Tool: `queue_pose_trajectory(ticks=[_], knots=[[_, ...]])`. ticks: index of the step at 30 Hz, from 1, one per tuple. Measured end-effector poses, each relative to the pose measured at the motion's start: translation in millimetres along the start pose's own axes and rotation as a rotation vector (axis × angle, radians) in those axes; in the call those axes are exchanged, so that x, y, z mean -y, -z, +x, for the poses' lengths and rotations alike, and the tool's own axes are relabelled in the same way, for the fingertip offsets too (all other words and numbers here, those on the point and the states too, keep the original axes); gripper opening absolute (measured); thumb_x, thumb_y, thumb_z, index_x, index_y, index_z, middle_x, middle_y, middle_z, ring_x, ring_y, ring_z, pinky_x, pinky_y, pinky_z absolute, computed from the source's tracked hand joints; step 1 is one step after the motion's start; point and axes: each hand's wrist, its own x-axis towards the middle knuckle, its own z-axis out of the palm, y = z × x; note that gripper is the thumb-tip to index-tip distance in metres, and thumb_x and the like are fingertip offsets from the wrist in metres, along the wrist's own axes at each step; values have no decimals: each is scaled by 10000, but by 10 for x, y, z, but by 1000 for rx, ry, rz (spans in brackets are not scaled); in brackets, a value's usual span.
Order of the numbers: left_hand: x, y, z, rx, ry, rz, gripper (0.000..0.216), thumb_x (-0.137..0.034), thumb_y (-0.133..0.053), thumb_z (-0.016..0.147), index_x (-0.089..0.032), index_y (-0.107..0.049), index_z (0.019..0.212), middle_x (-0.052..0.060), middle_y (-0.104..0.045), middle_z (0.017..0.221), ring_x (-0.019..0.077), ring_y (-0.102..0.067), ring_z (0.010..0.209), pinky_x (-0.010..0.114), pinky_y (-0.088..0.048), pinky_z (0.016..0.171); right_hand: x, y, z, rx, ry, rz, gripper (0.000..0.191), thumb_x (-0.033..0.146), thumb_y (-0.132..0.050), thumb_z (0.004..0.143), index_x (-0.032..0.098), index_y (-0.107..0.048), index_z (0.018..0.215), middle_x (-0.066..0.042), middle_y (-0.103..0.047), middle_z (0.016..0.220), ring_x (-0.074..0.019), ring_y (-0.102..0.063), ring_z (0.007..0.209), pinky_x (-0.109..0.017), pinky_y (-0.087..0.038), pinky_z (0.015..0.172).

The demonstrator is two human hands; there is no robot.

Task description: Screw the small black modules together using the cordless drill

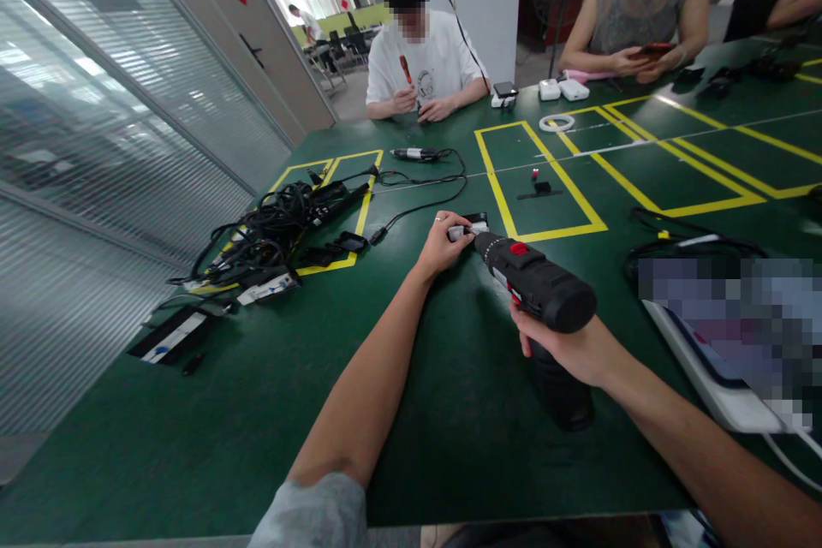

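So, right hand [565, 347] is wrapped round the drill [539, 282] grip, bit on a small silver part [459, 231] just beside the yellow square [558, 233]. The left hand [440, 248] pinches that part to the desk [449, 428], probably so it can't spin.

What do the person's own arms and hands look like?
No gloves on either hand. The left hand has a thin silver ring on one finger, and a short grey sleeve covers that upper arm. The right hand shows no ring, and its arm is bare as far as the picture shows.
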Motion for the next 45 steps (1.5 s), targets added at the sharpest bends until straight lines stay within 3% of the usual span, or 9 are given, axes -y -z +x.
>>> queue_pose_trajectory(ticks=[23, 28, 31, 39, 45], knots=[[5, 1, 8, 4, 8, 2, 160, -239, -625, 802, -188, -652, 951, 67, -549, 983, 195, -514, 1025, 359, -429, 952, 13, -7, -5, 2, -3, -1, 87, 267, -564, 805, 214, -596, 744, 14, -583, 619, -162, -592, 581, -326, -516, 637], [0, -2, 3, -13, 34, -16, 165, -225, -645, 787, -189, -661, 946, 95, -511, 1154, 218, -464, 1188, 387, -378, 1051, 23, -4, -10, 6, -10, -16, 156, 271, -555, 811, 218, -578, 666, 4, -583, 618, -164, -592, 580, -329, -519, 638], [2, 4, 2, 3, 64, -28, 171, -232, -651, 783, -191, -664, 949, 104, -491, 1209, 236, -428, 1253, 407, -366, 1069, 22, -4, -10, -3, -1, -13, 110, 274, -558, 808, 218, -594, 720, 9, -582, 610, -166, -597, 580, -328, -523, 636], [38, 7, 13, 6, 45, -54, 174, -240, -654, 781, -189, -670, 947, 94, -539, 1131, 215, -493, 1175, 394, -393, 1042, 14, -2, -12, 0, 2, -3, 98, 285, -569, 803, 202, -622, 800, 3, -592, 614, -174, -614, 590, -321, -524, 616], [32, 6, 10, 6, 60, -46, 168, -236, -660, 773, -192, -670, 935, 86, -549, 1111, 215, -507, 1148, 398, -404, 1030, -7, -4, -4, -27, 8, 10, 269, 280, -589, 785, 212, -613, 1044, 12, -601, 635, -188, -626, 579, -337, -532, 592]])
